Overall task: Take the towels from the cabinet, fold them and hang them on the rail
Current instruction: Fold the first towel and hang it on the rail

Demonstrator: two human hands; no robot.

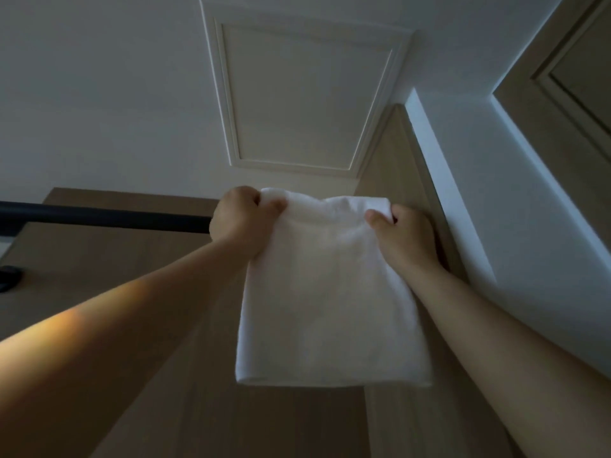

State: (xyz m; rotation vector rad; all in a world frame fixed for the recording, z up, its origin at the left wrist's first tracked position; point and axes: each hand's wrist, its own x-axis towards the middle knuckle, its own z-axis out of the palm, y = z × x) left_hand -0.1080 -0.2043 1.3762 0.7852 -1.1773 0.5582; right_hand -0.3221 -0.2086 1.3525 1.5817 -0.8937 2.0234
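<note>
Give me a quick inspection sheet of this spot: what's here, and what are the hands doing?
Surface: nothing seen; no table in view.
Job's things: folded white towel hangs down, its top at the black rail; whether it lies over the rail is hidden.
Clutter: dark fitting at the left edge, too dim to identify.
Hands: left hand and right hand each grip a top corner of the towel.
Cables: nothing seen.
Surroundings: wood wall behind, white hatch in the ceiling, door frame at upper right.
</note>
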